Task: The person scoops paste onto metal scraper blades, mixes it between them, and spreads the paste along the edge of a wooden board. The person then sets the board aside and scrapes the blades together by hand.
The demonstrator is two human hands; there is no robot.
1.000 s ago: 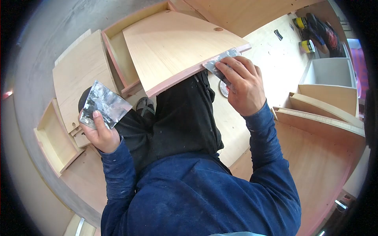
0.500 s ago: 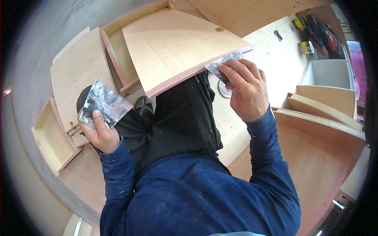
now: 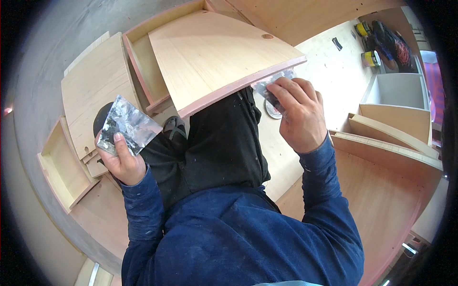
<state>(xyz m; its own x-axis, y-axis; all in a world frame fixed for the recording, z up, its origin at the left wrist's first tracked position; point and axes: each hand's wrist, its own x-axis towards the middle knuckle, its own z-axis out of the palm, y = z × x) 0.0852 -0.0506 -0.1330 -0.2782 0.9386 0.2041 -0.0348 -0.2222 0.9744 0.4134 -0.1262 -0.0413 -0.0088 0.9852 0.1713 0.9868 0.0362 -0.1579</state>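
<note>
My left hand [image 3: 123, 161] grips a square metal plate [image 3: 128, 125] smeared with pale and dark filler, thumb on top. My right hand [image 3: 300, 107] is closed on a thin metal scraper [image 3: 273, 89], also smeared. The scraper lies close under the pink-coated front edge [image 3: 238, 86] of a light wooden panel [image 3: 214, 52], near its right end; whether they touch is hard to tell. The panel rests over an open drawer box [image 3: 145, 66] and reaches above my legs. A round lid [image 3: 273, 109] is partly hidden behind the scraper.
Flat boards [image 3: 98, 90] and a shallow wooden drawer [image 3: 64, 164] are at the left. Two cans, one of them a yellow can [image 3: 369, 58], stand at the upper right near a dark bag-like item [image 3: 393, 45]. Curved wooden parts [image 3: 389, 133] and a large cabinet panel [image 3: 377, 190] are at the right.
My right hand and its scraper have moved slightly right and down, off the panel's top edge to just below it. My left hand has barely moved.
</note>
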